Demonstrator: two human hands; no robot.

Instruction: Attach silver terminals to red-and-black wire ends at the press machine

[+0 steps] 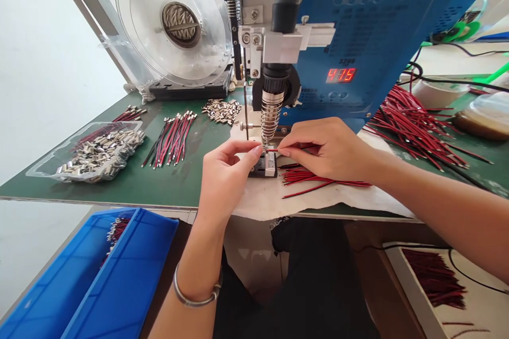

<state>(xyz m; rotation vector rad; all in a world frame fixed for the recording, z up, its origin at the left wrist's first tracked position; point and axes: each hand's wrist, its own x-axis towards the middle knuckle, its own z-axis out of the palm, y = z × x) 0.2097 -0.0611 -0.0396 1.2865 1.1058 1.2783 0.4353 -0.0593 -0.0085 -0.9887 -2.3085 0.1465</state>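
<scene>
My left hand [225, 176] pinches at the left side of a small black fixture block [265, 166], thumb and forefinger closed on something too small to name. My right hand [325, 148] pinches a thin red and black wire [272, 149] and holds its end over the fixture, right under the spring-wrapped soldering tip [271, 114] of the blue machine [369, 32]. A loose bunch of red and black wires [314, 180] lies on the white cloth [270, 198] beneath my right hand.
A clear tray of small metal parts [99, 152] sits at the left, with finished wire pieces [172, 139] and a metal parts pile [221, 110] behind. A big wire heap [413, 127] lies right. Blue bins [103, 280] stand below the table's front edge. A clear reel [175, 18] stands at the back.
</scene>
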